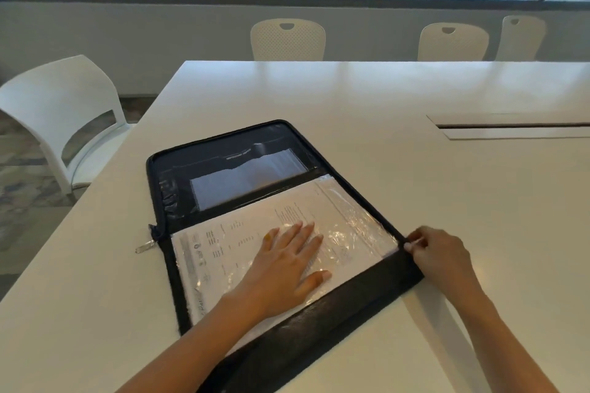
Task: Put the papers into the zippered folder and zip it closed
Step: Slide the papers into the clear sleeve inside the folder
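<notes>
A black zippered folder (223, 153) lies open on the white table (351, 96), its spine running across the middle. The papers (223, 252), printed sheets under a clear plastic sleeve, rest on the near half. My left hand (287, 268) lies flat on them, fingers spread. My right hand (437, 255) pinches the folder's right edge at the corner of the near half, fingers closed on the black rim. A zipper pull (145, 247) hangs off the folder's left side near the spine. The far half shows a clear pocket (242, 182).
A white chair (64, 118) stands off the table's left corner. Three more chairs (287, 40) line the far side under the windows. A cable slot (510, 128) is recessed in the table at the right.
</notes>
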The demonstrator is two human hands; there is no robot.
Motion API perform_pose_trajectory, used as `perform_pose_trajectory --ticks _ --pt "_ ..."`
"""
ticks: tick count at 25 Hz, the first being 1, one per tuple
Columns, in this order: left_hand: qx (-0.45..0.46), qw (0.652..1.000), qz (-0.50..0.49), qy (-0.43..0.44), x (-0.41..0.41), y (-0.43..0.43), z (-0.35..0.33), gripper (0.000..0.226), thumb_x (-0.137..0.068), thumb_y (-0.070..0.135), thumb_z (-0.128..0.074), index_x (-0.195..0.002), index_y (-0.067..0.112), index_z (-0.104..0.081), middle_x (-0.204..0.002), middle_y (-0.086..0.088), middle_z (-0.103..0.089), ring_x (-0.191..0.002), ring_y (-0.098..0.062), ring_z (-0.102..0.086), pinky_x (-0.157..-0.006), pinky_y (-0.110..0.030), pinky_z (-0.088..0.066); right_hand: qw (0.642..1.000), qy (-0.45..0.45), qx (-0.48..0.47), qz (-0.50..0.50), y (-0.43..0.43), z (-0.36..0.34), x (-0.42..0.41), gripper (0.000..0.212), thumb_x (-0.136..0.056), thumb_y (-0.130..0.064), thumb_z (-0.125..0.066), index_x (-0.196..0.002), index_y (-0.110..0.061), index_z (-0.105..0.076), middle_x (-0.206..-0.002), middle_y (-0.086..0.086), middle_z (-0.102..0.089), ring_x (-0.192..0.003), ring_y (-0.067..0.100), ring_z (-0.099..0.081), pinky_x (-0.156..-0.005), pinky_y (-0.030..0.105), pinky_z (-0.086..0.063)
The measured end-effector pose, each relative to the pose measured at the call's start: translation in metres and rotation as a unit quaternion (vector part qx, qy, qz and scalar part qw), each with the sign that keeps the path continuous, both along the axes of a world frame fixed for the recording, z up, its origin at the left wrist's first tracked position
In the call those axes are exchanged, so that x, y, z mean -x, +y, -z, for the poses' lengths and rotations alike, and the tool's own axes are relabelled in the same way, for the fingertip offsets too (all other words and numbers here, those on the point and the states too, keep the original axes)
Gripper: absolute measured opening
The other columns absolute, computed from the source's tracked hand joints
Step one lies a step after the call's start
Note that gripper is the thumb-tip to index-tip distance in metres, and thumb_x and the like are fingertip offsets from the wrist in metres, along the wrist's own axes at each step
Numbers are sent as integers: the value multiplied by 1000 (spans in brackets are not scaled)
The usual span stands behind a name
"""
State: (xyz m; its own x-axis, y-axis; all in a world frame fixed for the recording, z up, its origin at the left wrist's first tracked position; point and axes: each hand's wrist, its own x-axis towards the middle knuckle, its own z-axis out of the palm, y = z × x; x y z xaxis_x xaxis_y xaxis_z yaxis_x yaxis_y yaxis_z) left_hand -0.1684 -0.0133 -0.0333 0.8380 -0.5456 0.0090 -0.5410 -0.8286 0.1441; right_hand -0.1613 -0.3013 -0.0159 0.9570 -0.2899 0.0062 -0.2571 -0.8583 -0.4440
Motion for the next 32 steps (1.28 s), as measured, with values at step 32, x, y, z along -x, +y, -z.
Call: perform_pose_trajectory --ticks 32 --pt "-5 1000 -10 15 -13 -74 -12 69 -94 65 -14 -151 26 -12 -161 -3 -13 -148 -23 -10 -118 -53 -9 976 -9 178 -127 9 14 -124 46 -104 -31 -27 -148 -17 -33 -154 8 -37 -139 22 -38 -116 50 -19"
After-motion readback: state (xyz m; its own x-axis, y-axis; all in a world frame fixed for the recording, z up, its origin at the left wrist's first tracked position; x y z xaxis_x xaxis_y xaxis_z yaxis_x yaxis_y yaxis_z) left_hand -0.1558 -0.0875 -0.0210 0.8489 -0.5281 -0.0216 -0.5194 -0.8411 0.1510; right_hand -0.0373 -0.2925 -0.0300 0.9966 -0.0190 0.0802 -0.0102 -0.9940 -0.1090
